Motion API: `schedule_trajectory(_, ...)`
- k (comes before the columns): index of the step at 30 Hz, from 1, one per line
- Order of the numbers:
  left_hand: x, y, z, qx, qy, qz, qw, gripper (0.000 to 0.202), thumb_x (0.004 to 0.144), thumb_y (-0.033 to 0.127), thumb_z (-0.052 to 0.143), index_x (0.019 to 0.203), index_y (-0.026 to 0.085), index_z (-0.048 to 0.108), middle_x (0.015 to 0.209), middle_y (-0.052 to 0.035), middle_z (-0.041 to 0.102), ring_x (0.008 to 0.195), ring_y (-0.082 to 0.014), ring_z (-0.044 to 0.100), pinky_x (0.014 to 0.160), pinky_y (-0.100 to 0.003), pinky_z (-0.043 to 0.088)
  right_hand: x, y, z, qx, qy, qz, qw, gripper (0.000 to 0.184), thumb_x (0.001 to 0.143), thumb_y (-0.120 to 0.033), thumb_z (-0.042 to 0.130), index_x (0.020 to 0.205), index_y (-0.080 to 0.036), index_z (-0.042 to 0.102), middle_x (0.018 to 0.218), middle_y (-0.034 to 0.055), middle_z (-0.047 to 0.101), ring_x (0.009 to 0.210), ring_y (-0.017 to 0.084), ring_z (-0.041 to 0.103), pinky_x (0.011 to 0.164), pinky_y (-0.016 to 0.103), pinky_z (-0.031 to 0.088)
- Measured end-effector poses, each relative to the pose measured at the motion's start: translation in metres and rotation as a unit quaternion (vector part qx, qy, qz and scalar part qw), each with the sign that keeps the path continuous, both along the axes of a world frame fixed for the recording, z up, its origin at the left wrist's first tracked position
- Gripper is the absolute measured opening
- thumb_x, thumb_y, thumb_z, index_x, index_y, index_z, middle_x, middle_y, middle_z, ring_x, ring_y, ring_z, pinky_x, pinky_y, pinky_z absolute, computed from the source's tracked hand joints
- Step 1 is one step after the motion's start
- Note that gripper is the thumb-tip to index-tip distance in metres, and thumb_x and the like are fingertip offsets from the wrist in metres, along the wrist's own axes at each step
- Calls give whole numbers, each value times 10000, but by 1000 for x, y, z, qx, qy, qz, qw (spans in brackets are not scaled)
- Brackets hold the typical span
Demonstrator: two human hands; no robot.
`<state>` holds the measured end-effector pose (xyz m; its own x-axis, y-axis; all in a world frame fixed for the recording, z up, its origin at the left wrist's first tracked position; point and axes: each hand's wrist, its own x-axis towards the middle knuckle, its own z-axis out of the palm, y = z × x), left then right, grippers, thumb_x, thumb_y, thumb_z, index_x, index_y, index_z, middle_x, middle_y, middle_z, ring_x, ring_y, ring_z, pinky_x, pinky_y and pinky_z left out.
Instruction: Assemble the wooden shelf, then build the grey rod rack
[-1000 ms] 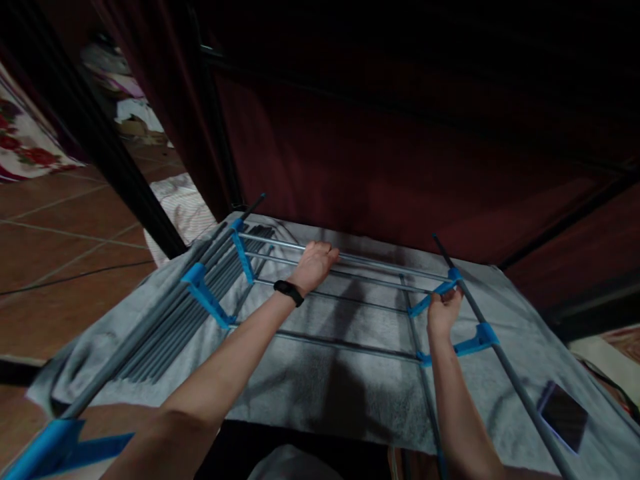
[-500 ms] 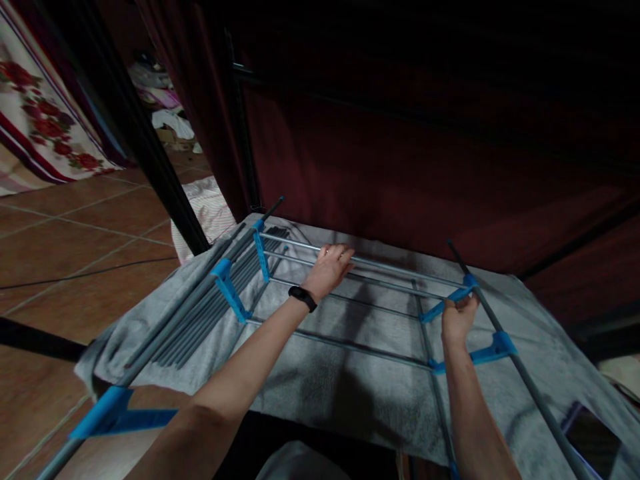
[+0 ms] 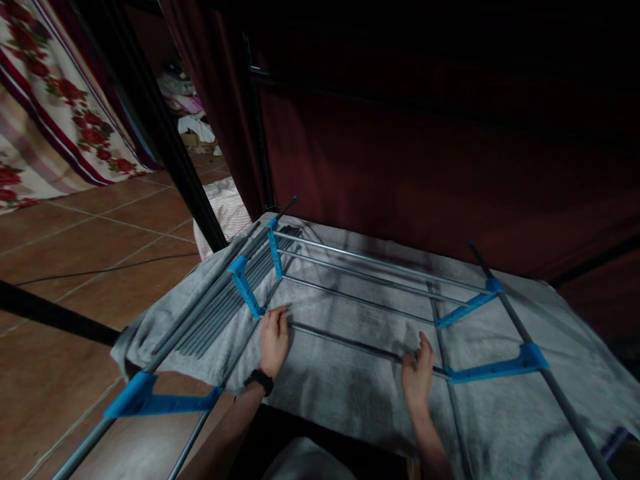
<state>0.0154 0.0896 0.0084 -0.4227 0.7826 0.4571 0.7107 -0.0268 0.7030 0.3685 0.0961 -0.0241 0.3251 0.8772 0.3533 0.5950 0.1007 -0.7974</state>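
A rack frame of grey metal tubes with blue plastic brackets stands before me. At the left end of its nearest metal crossbar (image 3: pixel 345 341), beside a blue bracket (image 3: pixel 247 288), my left hand (image 3: pixel 274 341) has its fingers closed over the bar. A black band circles that wrist. My right hand (image 3: pixel 419 377) is at the same bar's right part, near another blue bracket (image 3: pixel 500 368). Its thumb and fingers are apart, and the hand hides a stretch of the bar. Farther back, more crossbars (image 3: pixel 380 257) run between the brackets.
Several loose grey tubes (image 3: pixel 227 293) lie on the left of the grey blanket (image 3: pixel 350 400). A black post (image 3: pixel 170 147) rises at the left, and a dark red curtain (image 3: pixel 390 180) hangs behind. Partly in view at the lower right is a dark object (image 3: pixel 623 450).
Both hands have left the farther crossbars and come down to the nearest one. My left hand has moved leftward, my right hand left and nearer me. The view has shifted a little left.
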Motion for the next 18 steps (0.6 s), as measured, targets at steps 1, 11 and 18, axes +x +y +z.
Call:
schedule_trajectory(1,4,0,6,6,-10,-6,1000,241,944,281,405,1065,202,597,1010,-101,627,998,-255,584,883,-443,488,-13,-12,-6,-12,-6,31,999,609,835,-309,426,1435,-237,353,1392,122,426,1309,290,412,1074,526,355)
schedule_trajectory(11,73,101,178,249,-37,-60,966,257,990,317,376,1116,200,566,1068,-96,629,1032,-199,605,856,-355,509,-47,-61,-38,-8,-97,156,983,476,866,-267,390,1324,-311,512,1368,89,489,1282,309,451,1022,591,404)
schedule_trajectory(18,-9,199,299,257,160,-62,951,660,948,321,-1,1104,-24,540,1176,-75,609,1101,-157,590,892,-335,429,-43,-61,-43,2,-83,154,985,389,859,-229,416,1216,-215,569,1236,144,534,1166,292,519,964,538,454)
